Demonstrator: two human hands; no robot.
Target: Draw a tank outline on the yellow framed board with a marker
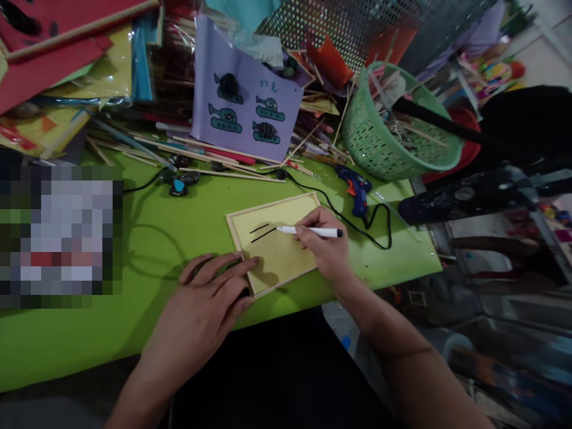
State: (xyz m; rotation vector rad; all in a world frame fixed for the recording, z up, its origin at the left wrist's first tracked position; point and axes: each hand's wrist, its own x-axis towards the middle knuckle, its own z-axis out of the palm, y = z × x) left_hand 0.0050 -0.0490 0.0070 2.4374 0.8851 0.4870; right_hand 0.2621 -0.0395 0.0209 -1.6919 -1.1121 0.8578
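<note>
A yellow board (281, 265) with a thin wooden stick frame lies flat on the green table in front of me. Two black lines run across its upper left part. My right hand (328, 244) pinches a white marker (289, 230) with a black end, its tip at the right end of the lower line. Along the board's left edge rests my left hand (210, 295), fingers spread, with fingertips over the frame. A dark thing, too hidden to name, shows under the left fingers.
A blue glue gun (358, 193) with a black cord lies right of the board. Behind stand a green basket (397, 134) and a purple sheet (245, 131) with drawings, amid wooden sticks. Small dark stones (179, 187) lie at the back left. The table edge (379, 280) runs close in front.
</note>
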